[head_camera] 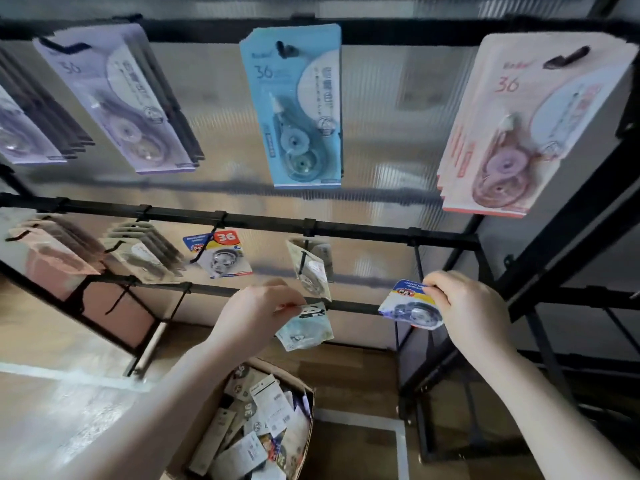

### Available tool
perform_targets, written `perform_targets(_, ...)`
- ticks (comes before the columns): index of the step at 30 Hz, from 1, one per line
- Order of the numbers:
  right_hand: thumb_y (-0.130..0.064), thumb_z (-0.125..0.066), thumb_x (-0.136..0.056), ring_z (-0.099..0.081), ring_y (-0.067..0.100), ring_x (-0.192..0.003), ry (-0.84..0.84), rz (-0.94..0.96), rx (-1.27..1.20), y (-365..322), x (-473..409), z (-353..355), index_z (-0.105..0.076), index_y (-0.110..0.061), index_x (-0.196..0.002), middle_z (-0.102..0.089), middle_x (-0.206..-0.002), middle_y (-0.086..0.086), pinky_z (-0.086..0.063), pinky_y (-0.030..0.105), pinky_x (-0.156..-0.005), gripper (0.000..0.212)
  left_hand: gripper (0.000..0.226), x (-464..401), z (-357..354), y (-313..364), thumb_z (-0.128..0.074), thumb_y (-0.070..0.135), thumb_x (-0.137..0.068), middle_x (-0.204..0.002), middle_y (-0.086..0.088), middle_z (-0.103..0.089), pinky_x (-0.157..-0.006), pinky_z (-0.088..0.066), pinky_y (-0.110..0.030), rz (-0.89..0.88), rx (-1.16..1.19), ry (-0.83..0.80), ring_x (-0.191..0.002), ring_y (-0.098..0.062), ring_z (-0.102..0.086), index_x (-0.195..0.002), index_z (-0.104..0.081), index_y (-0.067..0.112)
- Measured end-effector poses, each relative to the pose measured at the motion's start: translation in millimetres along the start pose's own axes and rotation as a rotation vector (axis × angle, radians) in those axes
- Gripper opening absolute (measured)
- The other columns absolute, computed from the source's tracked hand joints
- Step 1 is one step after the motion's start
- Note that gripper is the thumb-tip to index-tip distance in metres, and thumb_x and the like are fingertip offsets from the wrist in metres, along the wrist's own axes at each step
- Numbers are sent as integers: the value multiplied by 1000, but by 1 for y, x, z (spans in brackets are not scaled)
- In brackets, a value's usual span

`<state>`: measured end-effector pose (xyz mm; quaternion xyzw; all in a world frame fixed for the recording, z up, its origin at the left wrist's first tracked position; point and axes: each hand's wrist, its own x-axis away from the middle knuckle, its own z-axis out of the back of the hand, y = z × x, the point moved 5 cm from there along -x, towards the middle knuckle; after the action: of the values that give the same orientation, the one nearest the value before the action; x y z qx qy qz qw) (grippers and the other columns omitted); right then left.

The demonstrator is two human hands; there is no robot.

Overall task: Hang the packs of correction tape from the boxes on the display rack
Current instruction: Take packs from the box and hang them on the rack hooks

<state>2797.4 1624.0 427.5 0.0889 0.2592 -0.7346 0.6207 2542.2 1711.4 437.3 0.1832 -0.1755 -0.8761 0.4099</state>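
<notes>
Sitting on the floor nearest the camera, a cardboard box [239, 427] holds a jumble of correction tape packs. Above it, the left hand [256, 313] pinches a panda-printed pack [306, 327] by its top edge, fingers curled on it. The right hand [464, 306] pinches a blue pack [408, 311] beside the display rack [346, 228]. Farther up, a purple pack [117, 98], a light-blue pack [294, 105] and a pink pack [530, 126] hang on hooks.

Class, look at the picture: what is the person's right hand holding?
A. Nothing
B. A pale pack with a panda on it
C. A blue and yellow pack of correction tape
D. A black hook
C: the right hand pinches the blue and yellow pack of correction tape by its top edge, near the black display rack.
</notes>
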Motion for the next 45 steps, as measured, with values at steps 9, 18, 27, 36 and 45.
perform_targets(9, -14, -65, -81, -54, 27, -51, -99, 56, -26, 23, -14, -16, -62, -8, -70, -61, -61, 8, -27, 22, -44, 13, 9, -16, -7, 18, -70, 13, -80, -84, 6, -66, -64, -52, -33, -12, 20, -12, -67, -10, -55, -88, -74, 16)
perform_targets(18, -17, -67, -84, -63, 24, -68, -184, 91, -109, 24, -23, -14, -69, -5, -82, -68, -76, 9, -34, 21, -56, 13, 12, -20, -11, 23, -71, 17, -80, -90, 6, -67, -68, -53, -34, 4, -8, -66, -76, -13, -61, -91, -74, 19)
perform_targets(27, -29, -56, -91, -45, 8, -74, -320, 79, -103, 26, -35, -22, -67, -13, -95, -68, -94, 2, -21, 12, -52, 20, 13, -21, -20, 28, -68, 17, -83, -88, 12, -61, -63, -41, -12, 21, -14, -113, -71, -4, -53, -95, -74, 19)
perform_targets(36, -28, -57, -91, -54, 13, -83, -364, 81, -92, 19, -41, -27, -68, -9, -98, -67, -98, 5, -27, 16, -55, 22, 11, -16, -28, 25, -70, 13, -80, -86, 6, -66, -64, -51, -29, -5, 9, -123, -69, -8, -57, -90, -74, 16)
perform_targets(45, -19, -56, -92, -53, 9, -85, -524, 57, -208, 27, -40, -24, -67, -10, -109, -65, -103, 6, -44, 23, -68, 23, 12, -12, -32, 18, -68, 13, -82, -87, 4, -66, -63, -47, -19, 4, 13, -153, -69, -4, -54, -92, -74, 16)
